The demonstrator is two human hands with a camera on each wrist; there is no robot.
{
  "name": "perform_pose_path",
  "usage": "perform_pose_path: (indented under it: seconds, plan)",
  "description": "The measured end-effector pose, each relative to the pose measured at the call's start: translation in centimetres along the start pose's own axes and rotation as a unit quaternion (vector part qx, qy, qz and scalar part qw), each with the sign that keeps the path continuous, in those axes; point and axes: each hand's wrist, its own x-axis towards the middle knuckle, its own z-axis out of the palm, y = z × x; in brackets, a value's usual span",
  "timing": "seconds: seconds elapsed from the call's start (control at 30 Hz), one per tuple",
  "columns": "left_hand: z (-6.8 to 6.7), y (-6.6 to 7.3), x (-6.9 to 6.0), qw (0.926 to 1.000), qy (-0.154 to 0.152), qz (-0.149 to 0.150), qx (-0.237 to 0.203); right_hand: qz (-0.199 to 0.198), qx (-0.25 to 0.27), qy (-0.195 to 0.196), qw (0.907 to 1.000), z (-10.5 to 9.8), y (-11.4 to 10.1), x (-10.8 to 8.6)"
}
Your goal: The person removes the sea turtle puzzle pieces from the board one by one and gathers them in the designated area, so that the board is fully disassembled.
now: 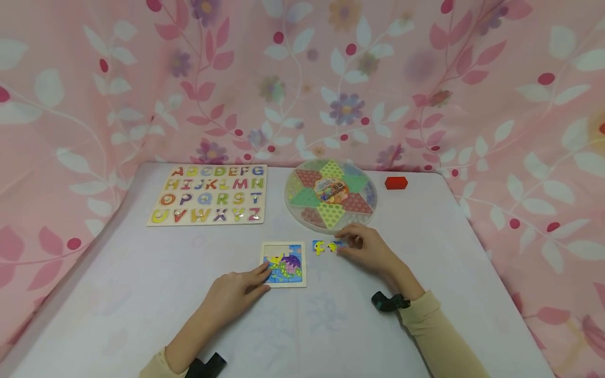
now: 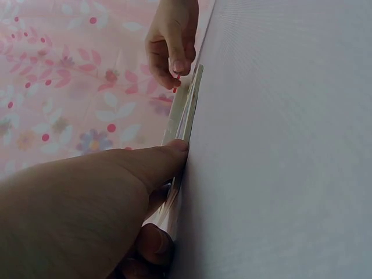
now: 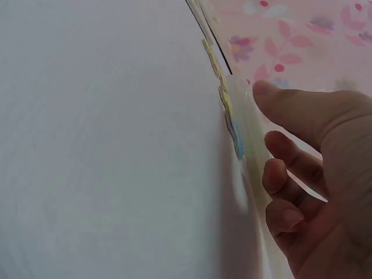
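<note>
A small jigsaw puzzle [image 1: 295, 266] in a pale wooden frame lies flat, its picture partly filled and bare wood showing at the upper left. My left hand [image 1: 239, 291] holds it by its left side, thumb at the near corner; in the left wrist view the thumb [image 2: 171, 150] presses the frame's edge. Loose yellow-and-blue puzzle pieces [image 1: 319, 247] lie in a row right of the frame. Over their right end hovers my right hand [image 1: 366, 249], fingers loosely bent. The right wrist view shows a gap between its fingers and the pieces [image 3: 231, 119], with nothing held.
A wooden alphabet board [image 1: 208, 195] lies at the back left. Behind the pieces is a round Chinese checkers board [image 1: 332, 195], close to my right fingers. A red block [image 1: 396, 182] sits at the back right, and a floral curtain [image 1: 302, 79] hangs behind the white table.
</note>
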Motion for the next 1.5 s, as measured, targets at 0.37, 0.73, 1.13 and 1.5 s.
perform_pose_path:
  seconds: [0.37,0.73,1.13,1.5]
  plan:
    - [0.1,-0.1,0.1,0.9999,-0.004,-0.010,0.000,-0.039,0.005,-0.058,0.9976,3.5,-4.5,4.0]
    - [0.3,-0.2,0.3,1.0000,0.004,0.000,0.008,-0.037,-0.071,-0.098,0.9920,6.9,-6.5,5.9]
    - [0.0,0.0,0.2,0.9999,0.003,-0.001,0.012,-0.020,-0.068,-0.093,0.9931,7.3,-6.5,5.3]
    - [0.2,0.0,0.2,0.9998,0.022,-0.001,-0.004,0.013,-0.071,-0.107,0.9917,7.6,-6.8,5.2]
